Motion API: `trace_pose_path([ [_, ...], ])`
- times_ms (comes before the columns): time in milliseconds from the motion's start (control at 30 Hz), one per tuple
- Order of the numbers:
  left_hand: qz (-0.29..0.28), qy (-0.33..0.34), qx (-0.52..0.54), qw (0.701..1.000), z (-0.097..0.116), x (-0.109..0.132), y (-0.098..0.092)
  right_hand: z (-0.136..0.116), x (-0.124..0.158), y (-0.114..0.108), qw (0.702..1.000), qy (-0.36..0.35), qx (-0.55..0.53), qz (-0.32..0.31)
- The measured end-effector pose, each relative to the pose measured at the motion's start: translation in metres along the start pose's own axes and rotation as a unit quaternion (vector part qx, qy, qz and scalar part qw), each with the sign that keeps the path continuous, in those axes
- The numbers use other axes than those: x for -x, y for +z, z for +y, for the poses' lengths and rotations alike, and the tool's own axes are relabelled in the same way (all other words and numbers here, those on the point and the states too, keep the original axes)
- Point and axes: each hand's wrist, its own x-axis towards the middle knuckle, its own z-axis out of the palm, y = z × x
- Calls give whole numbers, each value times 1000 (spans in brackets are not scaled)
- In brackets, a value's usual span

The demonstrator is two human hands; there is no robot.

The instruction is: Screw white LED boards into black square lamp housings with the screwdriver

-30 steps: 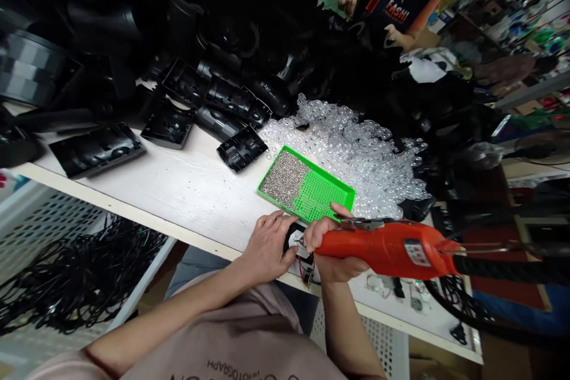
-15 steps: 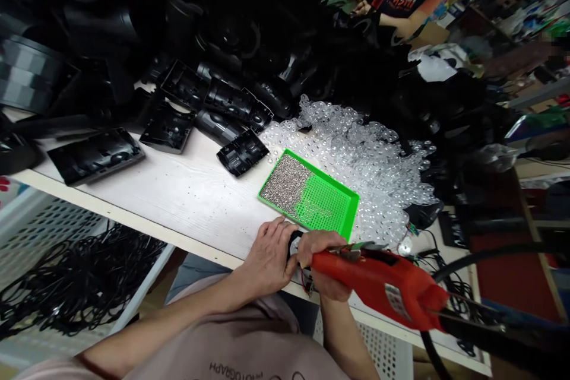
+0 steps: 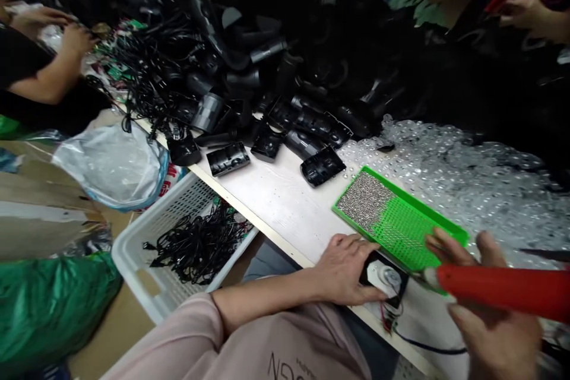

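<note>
The black part (image 3: 402, 281) lies near the front edge of the tabletop (image 3: 285, 202), just beside the near long side of the green tray (image 3: 333, 206). A white plate (image 3: 375, 278) with a shiny round piece sits on it, and thin wires (image 3: 386, 316) trail from its near end. It looks like light, stiff plastic, smooth enough to slide on the pale surface if not pinned. The wires appear to be the delicate bit; the rims are the safer hold, clear of the round piece and the leads.

The left hand (image 3: 342, 270) has that kind of hold: its fingers reach over the far left of the part and the thumb presses by the near side, clasping it against the tabletop. The forearm comes in low from the left, palm down.

The red electric screwdriver (image 3: 507, 291) points leftward, its metal nose by the tray's near rim. It is probably the heavier item, with a hard casing best gripped round the barrel. The right hand (image 3: 499, 326) is blurred, its fingers spread above and the thumb below the barrel; whether they bear on it cannot be told.

Small metal screws (image 3: 363, 199) fill the tray's far left end, likely loose and easily spilled.
</note>
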Motion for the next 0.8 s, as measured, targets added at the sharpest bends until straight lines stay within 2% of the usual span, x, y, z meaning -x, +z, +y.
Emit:
trace_pose_path([
  [100, -30, 15, -3, 999, -5, 0, -7, 14, 15, -10, 980, 3, 196, -35],
  [167, -34, 17, -13, 999, -8, -2, -11, 29, 26, -3, 945, -23, 314, -90],
  [200, -32, 17, -19, 999, -8, -4, -13, 36, 30, 3, 935, -43, 345, -70],
  [233, -31, 18, -24, 999, -8, -6, -15, 42, 33, 9, 924, -57, 374, -51],
  [300, -38, 30, -35, 998, -7, -11, -20, 48, 34, 19, 916, -67, 389, -65],
  [400, -46, 43, -59, 996, -4, -17, -23, 42, 35, 31, 918, -46, 392, -44],
  [500, -38, 58, -94, 993, -3, -20, -22, 34, 37, 37, 904, -28, 426, -6],
  [567, -36, 79, -112, 990, -7, -21, -21, 33, 35, 31, 913, -21, 407, -15],
  [633, -39, 91, -121, 988, -14, -22, -21, 34, 30, 15, 950, 5, 312, 1],
  [700, -41, 90, -124, 987, -22, -21, -22, 35, 27, -5, 979, 32, 175, 95],
  [767, -38, 97, -124, 987, -24, -20, -22, 32, 27, -17, 973, 21, 78, 215],
  [800, -30, 103, -119, 987, -22, -20, -21, 30, 30, -19, 965, -6, 62, 255],
])
